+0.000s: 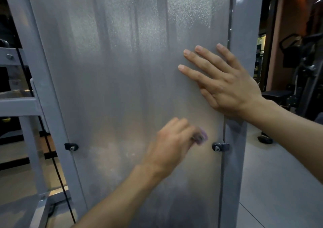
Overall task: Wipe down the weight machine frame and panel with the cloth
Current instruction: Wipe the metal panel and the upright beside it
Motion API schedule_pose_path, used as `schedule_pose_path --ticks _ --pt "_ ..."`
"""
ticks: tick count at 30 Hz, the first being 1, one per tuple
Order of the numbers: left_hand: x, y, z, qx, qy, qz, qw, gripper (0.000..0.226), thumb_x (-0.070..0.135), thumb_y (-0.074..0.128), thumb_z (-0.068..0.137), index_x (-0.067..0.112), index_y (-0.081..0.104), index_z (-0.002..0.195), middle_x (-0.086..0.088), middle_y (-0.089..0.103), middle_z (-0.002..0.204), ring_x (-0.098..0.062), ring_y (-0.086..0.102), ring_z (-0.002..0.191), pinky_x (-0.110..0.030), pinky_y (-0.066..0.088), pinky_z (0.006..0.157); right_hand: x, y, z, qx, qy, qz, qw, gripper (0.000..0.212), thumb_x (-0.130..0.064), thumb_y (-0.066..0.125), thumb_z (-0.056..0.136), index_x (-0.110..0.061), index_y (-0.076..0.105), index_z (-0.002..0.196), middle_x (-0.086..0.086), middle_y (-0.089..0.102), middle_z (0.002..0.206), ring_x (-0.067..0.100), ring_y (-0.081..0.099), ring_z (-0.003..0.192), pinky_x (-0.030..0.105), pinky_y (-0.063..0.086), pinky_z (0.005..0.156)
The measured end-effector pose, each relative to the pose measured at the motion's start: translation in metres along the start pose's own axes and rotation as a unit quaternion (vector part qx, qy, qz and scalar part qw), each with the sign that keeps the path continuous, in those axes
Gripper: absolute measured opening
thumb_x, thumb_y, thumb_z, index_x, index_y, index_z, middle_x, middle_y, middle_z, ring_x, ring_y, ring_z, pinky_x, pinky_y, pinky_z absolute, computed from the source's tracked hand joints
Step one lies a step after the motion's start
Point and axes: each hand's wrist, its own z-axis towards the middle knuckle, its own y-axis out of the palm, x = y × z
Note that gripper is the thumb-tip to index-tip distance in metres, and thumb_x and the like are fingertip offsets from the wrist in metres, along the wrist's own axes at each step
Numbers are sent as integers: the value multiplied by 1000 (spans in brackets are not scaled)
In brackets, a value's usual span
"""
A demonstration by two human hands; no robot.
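Note:
A tall frosted translucent panel [122,70] fills the middle of the view, set between grey metal frame posts, one on the left [43,88] and one on the right [244,27]. My right hand [222,81] lies flat on the panel near its right edge, fingers straight and spread. Lower down, my left hand [172,144] is blurred by motion and grips a small bunched purple cloth [201,136] against the panel. Only a bit of the cloth shows past the fingers.
Two black bolted clips hold the panel, one at its left edge [71,146] and one at its right edge [220,147]. A black cable [57,166] runs down behind the left post. Dark gym equipment [300,62] stands at the right over a grey floor.

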Motion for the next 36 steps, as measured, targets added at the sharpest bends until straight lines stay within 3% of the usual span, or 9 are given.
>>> schedule_pose_path --ticks 5,10,12,17,21,25,30,33,36 --pt "-20 -29 42 155 -119 27 980 7 15 65 94 13 71 92 0 62 89 -20 55 82 -28 40 75 0 0 0 2 2 1 1000 64 -22 42 100 -21 27 162 9 21 170 29 19 157 58 18 125" --pt "4 5 -2 -18 23 28 999 16 15 59 104 19 70 93 1 61 88 -22 49 76 -35 47 69 0 -1 -1 -7 -1 -9 1000 68 -22 43 98 -22 25 163 8 19 170 28 18 158 57 18 125" --pt "-8 -3 3 -21 49 51 997 15 18 61 104 18 70 92 0 61 87 -23 50 74 -36 48 68 1 -2 -1 -8 0 -12 1000 68 -23 44 98 -22 25 163 8 19 170 28 17 158 57 18 125" --pt "-22 -29 38 99 -87 56 990 11 13 60 92 12 70 95 -3 66 92 -26 54 81 -33 43 75 0 -2 0 -15 -2 -4 1000 67 -23 44 99 -22 25 163 8 18 170 28 16 158 57 17 126" --pt "7 -1 7 -3 -42 15 999 6 14 67 96 18 68 92 2 63 92 -21 51 79 -32 46 73 0 -5 0 -40 -4 -5 999 68 -23 44 98 -22 24 163 8 18 171 28 16 158 57 17 125" --pt "16 11 -10 -49 -69 -8 996 34 0 78 80 26 61 95 6 60 88 -15 44 77 -17 30 71 -6 -22 4 -47 24 79 996 61 -19 43 98 -19 37 159 7 29 167 27 25 156 55 19 125" --pt "35 19 -4 -65 -170 -37 983 12 14 69 91 25 67 93 10 65 93 -19 58 83 -30 46 72 -38 -70 -18 82 277 359 887 37 -9 41 105 -10 60 137 1 62 136 15 59 123 41 48 103" --pt "54 30 6 -116 -172 -18 978 7 15 62 96 20 67 96 2 63 95 -26 56 88 -43 50 71 -50 -90 -54 128 384 393 826 33 -8 39 106 -8 64 128 -1 65 116 8 63 105 28 50 87" --pt "67 39 24 -153 -162 -22 975 15 15 55 100 17 67 106 -2 62 105 -24 51 99 -38 46 80 -54 -100 -87 121 428 414 795 32 -8 38 105 -9 65 122 3 67 113 18 66 102 38 53 85"
